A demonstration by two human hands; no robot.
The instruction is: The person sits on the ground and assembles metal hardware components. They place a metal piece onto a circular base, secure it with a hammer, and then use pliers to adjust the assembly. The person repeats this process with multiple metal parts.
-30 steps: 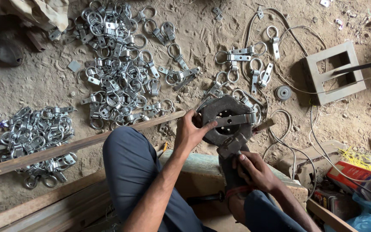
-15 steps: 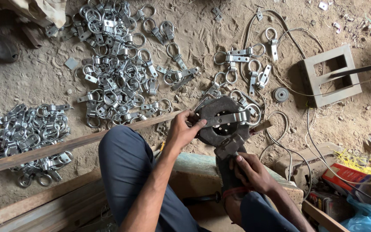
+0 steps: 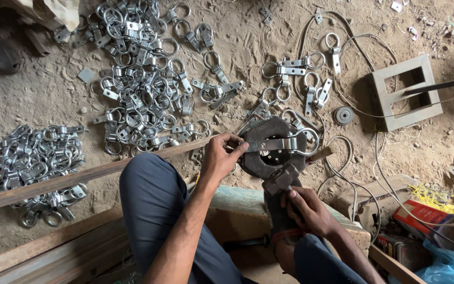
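Note:
My left hand [image 3: 220,158] pinches the left end of a flat metal strap with a ring [image 3: 281,143], holding it across a dark round iron block [image 3: 271,152] on the sandy floor. My right hand [image 3: 309,209] grips the handle of a hammer [image 3: 280,179] whose head hovers just below the strap, over the block's lower edge. My knees frame the lower middle of the view.
A large heap of silver ring-and-strap fittings [image 3: 143,89] lies upper left, another heap [image 3: 32,163] at far left, a few loose ones [image 3: 295,79] above the block. A long wooden batten [image 3: 80,176] crosses left. A grey rectangular frame [image 3: 405,94], wires and a red box [image 3: 426,215] sit right.
My left hand has slid a strap fitting across the top of the block. The hammer in my right hand has stayed close to the block's lower edge.

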